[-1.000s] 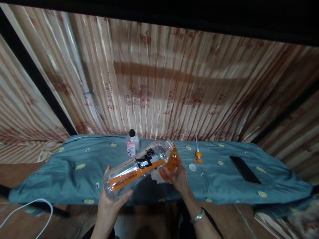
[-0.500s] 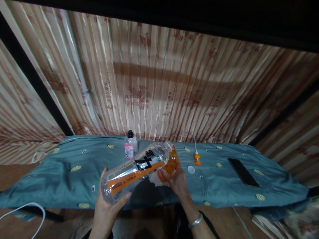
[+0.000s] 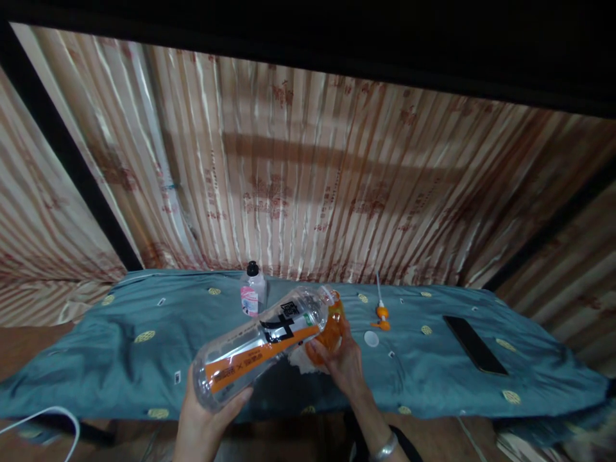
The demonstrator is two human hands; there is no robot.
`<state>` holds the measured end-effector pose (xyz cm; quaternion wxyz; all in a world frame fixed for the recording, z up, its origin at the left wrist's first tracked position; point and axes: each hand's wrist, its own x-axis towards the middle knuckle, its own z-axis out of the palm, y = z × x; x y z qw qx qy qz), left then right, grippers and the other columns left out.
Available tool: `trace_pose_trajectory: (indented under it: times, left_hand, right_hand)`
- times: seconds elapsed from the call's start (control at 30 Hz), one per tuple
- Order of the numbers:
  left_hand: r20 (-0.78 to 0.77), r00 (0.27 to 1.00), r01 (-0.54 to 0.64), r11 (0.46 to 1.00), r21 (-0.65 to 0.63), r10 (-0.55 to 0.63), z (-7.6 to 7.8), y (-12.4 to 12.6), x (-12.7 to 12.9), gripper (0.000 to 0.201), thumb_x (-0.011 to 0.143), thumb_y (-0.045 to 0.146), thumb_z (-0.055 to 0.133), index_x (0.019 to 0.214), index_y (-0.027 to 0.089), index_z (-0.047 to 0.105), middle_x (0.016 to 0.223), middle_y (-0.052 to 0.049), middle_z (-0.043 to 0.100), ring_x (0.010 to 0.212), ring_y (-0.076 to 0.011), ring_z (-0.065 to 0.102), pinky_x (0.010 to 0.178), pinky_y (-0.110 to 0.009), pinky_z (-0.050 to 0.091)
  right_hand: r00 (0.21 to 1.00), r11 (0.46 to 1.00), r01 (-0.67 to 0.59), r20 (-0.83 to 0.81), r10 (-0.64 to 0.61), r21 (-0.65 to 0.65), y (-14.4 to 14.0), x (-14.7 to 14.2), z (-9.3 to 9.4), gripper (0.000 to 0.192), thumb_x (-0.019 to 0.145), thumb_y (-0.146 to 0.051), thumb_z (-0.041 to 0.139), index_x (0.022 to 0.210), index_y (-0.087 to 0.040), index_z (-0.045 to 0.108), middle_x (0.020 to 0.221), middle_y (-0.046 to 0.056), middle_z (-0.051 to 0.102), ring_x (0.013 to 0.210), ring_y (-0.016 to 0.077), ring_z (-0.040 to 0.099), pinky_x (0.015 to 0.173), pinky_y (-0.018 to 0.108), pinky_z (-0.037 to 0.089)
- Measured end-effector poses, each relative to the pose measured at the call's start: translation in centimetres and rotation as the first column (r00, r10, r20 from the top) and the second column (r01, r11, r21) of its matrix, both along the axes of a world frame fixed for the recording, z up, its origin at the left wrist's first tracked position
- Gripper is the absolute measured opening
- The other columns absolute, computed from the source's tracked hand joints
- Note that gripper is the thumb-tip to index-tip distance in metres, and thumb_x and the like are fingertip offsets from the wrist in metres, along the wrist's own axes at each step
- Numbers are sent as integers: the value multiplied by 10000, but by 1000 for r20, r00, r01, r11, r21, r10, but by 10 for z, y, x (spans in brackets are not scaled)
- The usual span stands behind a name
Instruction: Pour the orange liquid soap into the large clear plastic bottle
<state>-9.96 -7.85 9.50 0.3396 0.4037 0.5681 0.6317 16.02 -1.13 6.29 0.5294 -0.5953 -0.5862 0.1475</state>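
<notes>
My left hand (image 3: 206, 410) grips the base of a large clear plastic drink bottle (image 3: 257, 346) with an orange and black label. The bottle is tilted, its mouth to the right at the neck of a smaller orange bottle (image 3: 323, 339). Around that orange bottle my right hand (image 3: 342, 359) is closed. Whether liquid passes between them I cannot make out. Under the orange bottle lies a crumpled white tissue (image 3: 304, 360). An orange pump head (image 3: 382, 314) with a thin tube and a white round cap (image 3: 371, 339) lie to the right of my right hand.
A small bottle with a black cap and pink label (image 3: 253, 292) stands behind the drink bottle. A dark phone (image 3: 474, 345) lies at the right on the blue-green patterned cloth (image 3: 115, 340). Striped curtains (image 3: 298, 167) hang behind, with dark bed-frame bars (image 3: 67, 141) at the sides.
The whole view has shifted slightly, so things sit a little lower. Both hands keep their hold, and the bottles stay mouth to mouth with hardly any change in tilt.
</notes>
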Motion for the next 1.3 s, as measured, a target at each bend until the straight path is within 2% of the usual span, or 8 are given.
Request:
trace_pose_trajectory:
  times: [0.1,0.27,0.47,0.6,0.83,1.13,1.3]
  left_hand:
    - [4,1000,6,1000,4,-6,-2,0,-1,889,542,559,926,1284,204,587,1184,-118,742,1064,-342,725,952,-451,581]
    - [-10,1000,-29,999,-15,29,-4,1,-1,920,521,600,916,1282,195,595,1136,-117,749,1012,-342,730,920,-461,596]
    - [34,999,9,1000,13,-10,7,-1,3,905,520,502,949,1287,190,584,1154,-114,754,1014,-320,742,904,-420,606]
    - [31,999,17,1000,5,-17,11,-2,4,880,543,504,944,1282,195,581,1123,-107,761,977,-308,746,864,-407,616]
    - [19,1000,4,1000,8,-4,9,-3,4,844,554,510,939,1257,186,601,1163,-120,746,1032,-319,719,936,-447,573]
    - [-12,1000,23,1000,3,-23,17,-5,4,802,564,513,935,1221,180,616,1172,-111,731,1064,-316,706,998,-448,539]
    - [6,1000,0,1000,13,0,18,-4,6,808,544,494,946,1215,189,614,1167,-104,733,1054,-306,708,980,-434,552]
  right_hand:
    - [1000,1000,-4,-8,4,10,-1,0,1,662,785,-478,754,1354,-190,577,1210,133,766,1107,336,751,971,485,614]
    - [999,999,-32,-25,32,-36,-3,-1,1,607,822,-475,721,1344,-212,560,1119,94,789,1037,316,777,911,449,639]
    - [998,997,-44,-38,42,-69,-3,0,5,667,818,-477,704,1394,-198,517,1204,117,772,1112,331,753,967,473,612]
    - [997,997,-49,-57,45,-64,-3,1,6,680,814,-486,719,1393,-190,523,1183,127,782,1048,337,772,930,483,625]
    - [998,996,-51,-51,48,-66,-4,1,5,694,823,-487,731,1421,-206,519,1190,103,786,1059,326,773,924,471,631]
    - [999,996,-29,-33,26,-83,-4,1,6,744,816,-500,728,1448,-174,509,1195,131,786,1056,335,776,917,468,627]
    - [999,997,-26,-21,24,-74,-3,2,4,708,800,-516,738,1401,-197,541,1222,132,777,1082,343,766,931,483,618]
